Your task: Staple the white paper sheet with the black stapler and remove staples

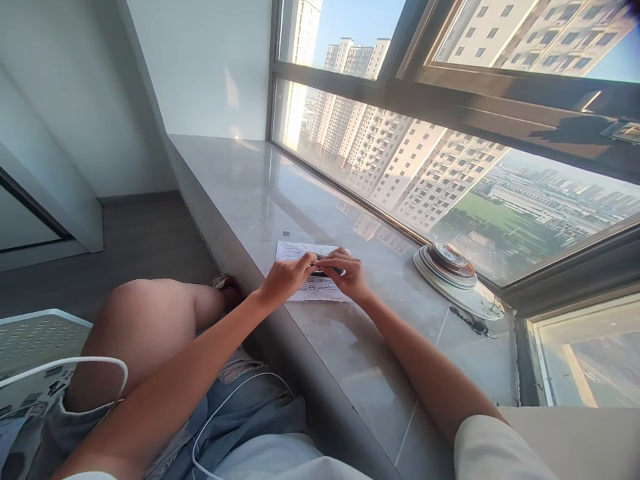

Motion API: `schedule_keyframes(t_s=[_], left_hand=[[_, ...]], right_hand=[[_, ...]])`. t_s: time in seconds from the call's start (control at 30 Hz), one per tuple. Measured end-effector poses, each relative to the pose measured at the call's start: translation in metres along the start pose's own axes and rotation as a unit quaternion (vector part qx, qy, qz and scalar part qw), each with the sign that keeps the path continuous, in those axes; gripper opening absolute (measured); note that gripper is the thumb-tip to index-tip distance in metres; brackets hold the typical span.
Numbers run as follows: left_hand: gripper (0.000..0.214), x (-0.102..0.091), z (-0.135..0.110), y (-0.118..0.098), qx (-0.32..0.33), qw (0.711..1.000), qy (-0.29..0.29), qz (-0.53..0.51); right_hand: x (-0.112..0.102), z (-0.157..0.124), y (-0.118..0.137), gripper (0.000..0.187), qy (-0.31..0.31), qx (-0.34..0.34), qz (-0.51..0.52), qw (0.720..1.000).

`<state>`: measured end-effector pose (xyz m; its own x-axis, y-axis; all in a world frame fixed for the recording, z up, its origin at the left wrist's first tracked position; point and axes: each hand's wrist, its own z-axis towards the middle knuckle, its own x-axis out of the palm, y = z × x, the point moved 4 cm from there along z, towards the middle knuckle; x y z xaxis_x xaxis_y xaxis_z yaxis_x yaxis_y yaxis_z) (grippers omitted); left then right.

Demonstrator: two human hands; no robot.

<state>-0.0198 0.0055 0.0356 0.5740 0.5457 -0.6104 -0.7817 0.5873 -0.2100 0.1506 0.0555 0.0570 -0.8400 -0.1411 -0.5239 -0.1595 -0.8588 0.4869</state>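
Note:
My left hand (290, 277) and my right hand (350, 275) meet over a printed sheet of paper (315, 290) on the window sill. The fingers of both hands are closed, with their tips together around a small dark object (338, 271). Most of that object is covered by the fingers, so its kind cannot be made out. The paper lies flat under the hands, which hide its middle. A tiny grey piece (286, 233) rests on the sill just beyond the sheet's far edge.
Stacked round plates or lids (447, 263) stand to the right against the window frame (400, 243). Beside them lies a dark wristwatch-like item (477, 325). A white cable (240, 387) crosses my lap. The sill's front edge (280, 320) runs beside my legs.

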Motion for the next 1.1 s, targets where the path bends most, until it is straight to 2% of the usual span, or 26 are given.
schedule_keyframes(t_s=[0.17,0.3,0.5,0.57,0.63,0.7,0.8,0.87,0.93,1.1], left_hand=[[0.014,0.001,0.002,0.009,-0.103,0.992,0.03,-0.062],[0.009,0.001,0.003,0.024,-0.154,0.984,0.016,-0.084],[0.016,0.006,-0.011,0.039,-0.187,0.974,-0.047,-0.119],[0.023,0.002,-0.012,0.039,-0.193,0.972,-0.067,-0.113],[0.027,-0.006,-0.007,0.038,-0.194,0.974,-0.062,-0.1],[0.023,-0.013,-0.001,0.037,-0.204,0.975,-0.001,-0.087],[0.027,-0.014,-0.001,0.035,-0.238,0.951,0.188,-0.059],[0.03,-0.013,-0.007,0.03,-0.24,0.929,0.278,-0.05],[0.024,-0.01,-0.012,0.024,-0.23,0.92,0.312,-0.05],[0.013,-0.005,-0.015,0.022,-0.229,0.913,0.329,-0.071]], right_hand=[[-0.007,-0.001,-0.018,0.017,-0.048,0.094,0.014,0.994],[-0.01,-0.004,-0.033,0.021,-0.058,0.147,0.008,0.987],[-0.011,-0.011,-0.033,0.018,-0.077,0.12,-0.051,0.988],[-0.012,-0.013,-0.03,0.016,-0.086,0.098,-0.061,0.99],[-0.013,-0.013,-0.025,0.015,-0.092,0.069,-0.074,0.991],[-0.012,-0.014,-0.021,0.015,-0.093,0.04,-0.091,0.991],[-0.007,-0.014,-0.017,0.015,-0.075,0.002,-0.103,0.992],[-0.003,-0.015,-0.016,0.015,-0.065,-0.015,-0.104,0.992],[-0.001,-0.016,-0.017,0.014,-0.064,-0.024,-0.102,0.992],[0.001,-0.018,-0.022,0.016,-0.05,-0.02,-0.097,0.994]])
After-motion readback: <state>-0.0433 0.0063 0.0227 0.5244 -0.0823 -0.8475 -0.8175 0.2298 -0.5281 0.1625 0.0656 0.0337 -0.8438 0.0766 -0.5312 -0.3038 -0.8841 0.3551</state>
